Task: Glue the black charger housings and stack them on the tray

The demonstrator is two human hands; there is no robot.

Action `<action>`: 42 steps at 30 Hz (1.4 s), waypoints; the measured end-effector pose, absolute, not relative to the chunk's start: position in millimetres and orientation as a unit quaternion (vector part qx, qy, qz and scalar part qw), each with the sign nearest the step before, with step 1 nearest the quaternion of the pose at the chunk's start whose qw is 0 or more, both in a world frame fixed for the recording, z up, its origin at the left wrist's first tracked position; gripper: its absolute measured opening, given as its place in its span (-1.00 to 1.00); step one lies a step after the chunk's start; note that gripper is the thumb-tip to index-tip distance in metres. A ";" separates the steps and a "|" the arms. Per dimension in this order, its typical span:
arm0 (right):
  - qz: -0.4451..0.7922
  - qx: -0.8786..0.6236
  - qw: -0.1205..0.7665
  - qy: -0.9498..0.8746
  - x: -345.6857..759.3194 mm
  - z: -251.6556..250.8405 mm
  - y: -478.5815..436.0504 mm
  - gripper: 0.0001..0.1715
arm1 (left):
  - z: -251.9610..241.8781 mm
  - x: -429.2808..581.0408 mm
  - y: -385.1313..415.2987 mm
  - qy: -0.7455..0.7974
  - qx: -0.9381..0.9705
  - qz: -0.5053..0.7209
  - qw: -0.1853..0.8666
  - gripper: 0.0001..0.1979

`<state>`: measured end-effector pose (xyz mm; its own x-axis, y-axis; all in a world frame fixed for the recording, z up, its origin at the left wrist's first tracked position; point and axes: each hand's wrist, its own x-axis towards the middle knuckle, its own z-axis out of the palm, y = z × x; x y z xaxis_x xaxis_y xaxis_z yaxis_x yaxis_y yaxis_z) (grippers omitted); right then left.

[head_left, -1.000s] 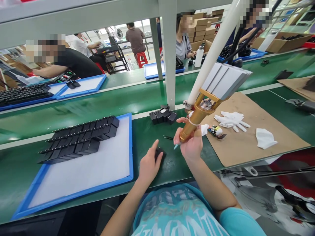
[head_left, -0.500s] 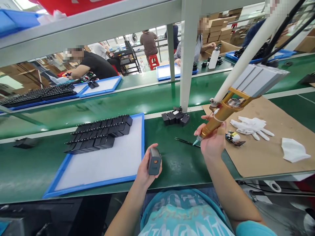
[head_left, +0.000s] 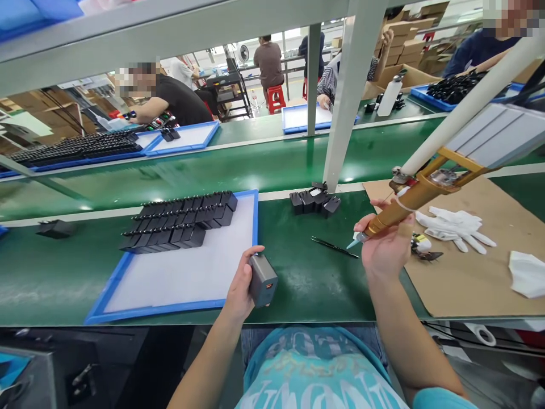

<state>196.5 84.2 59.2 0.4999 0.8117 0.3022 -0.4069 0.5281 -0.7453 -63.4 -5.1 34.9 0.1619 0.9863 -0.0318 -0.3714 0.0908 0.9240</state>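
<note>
the table (head_left: 298,295) runs beneath both hands, which are well apart from each other. right of and beneath the right hand (head_left: 387,250) lies a brown sheet (head_left: 460,289); just left of the left hand (head_left: 239,287) is a blue-rimmed tray (head_left: 157,312), its near right corner close to the wrist, so a careless sweep leftward could jolt it. the rows of black blocks (head_left: 183,218) inside, packed side by side with prongs up, might then topple into one another.

the right hand is wrapped round a gold tool (head_left: 419,193) that reaches up beyond it to a finned grey block; that bulk could swing the tool off line if the wrist turned fast. a white glove (head_left: 455,227) lies just right of this hand, where the forearm could drag it.

the grey block with an orange-lined port (head_left: 263,281) is in the left hand, gripped between thumb and fingers near the table's front edge; a loose grip could drop it there. between the hands lie thin dark tweezers (head_left: 334,246), their end near the pale blue tip (head_left: 352,244). lowering the tool carelessly could knock them together.
</note>
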 end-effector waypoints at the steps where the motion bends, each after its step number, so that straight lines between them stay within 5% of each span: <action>1: 0.375 -0.310 0.809 -0.330 196.6 59.2 84.2 -0.71 | 36.0 -63.5 -6.2 0.394 0.425 0.531 0.619 -0.57; 7: 0.359 -0.317 0.815 -0.326 197.6 57.0 84.0 -0.67 | 21.2 -45.6 -1.8 0.571 0.663 0.377 0.305 -0.58; 12: 0.346 -0.322 0.815 -0.335 198.4 56.5 82.1 -0.69 | 2.3 -10.5 6.7 0.567 0.802 0.186 0.005 -0.60; 15: 0.349 -0.321 0.814 -0.335 198.2 56.6 80.6 -0.71 | -1.0 -2.3 6.2 0.574 0.797 0.175 -0.064 -0.49; 19: 0.358 -0.312 0.813 -0.338 198.0 56.9 78.6 -0.74 | 5.7 -7.8 8.8 0.563 0.802 0.171 -0.099 -0.61; 33: 0.374 -0.315 0.801 -0.346 198.9 58.5 74.5 -0.75 | 13.8 -16.5 9.2 0.567 0.813 0.128 -0.029 -0.73; 36: 0.376 -0.321 0.800 -0.339 199.3 58.8 74.7 -0.73 | 18.4 -21.6 12.5 0.595 0.777 0.169 0.114 -0.68; 42: 0.375 -0.319 0.803 -0.337 199.1 60.0 74.1 -0.74 | 40.4 -27.2 9.4 0.538 0.494 0.454 0.510 -0.43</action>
<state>199.1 74.1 60.0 0.4921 0.8163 0.3024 -0.3868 0.5162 -0.7641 -27.2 9.4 40.4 0.0097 0.9949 -0.1009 0.0687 0.1000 0.9926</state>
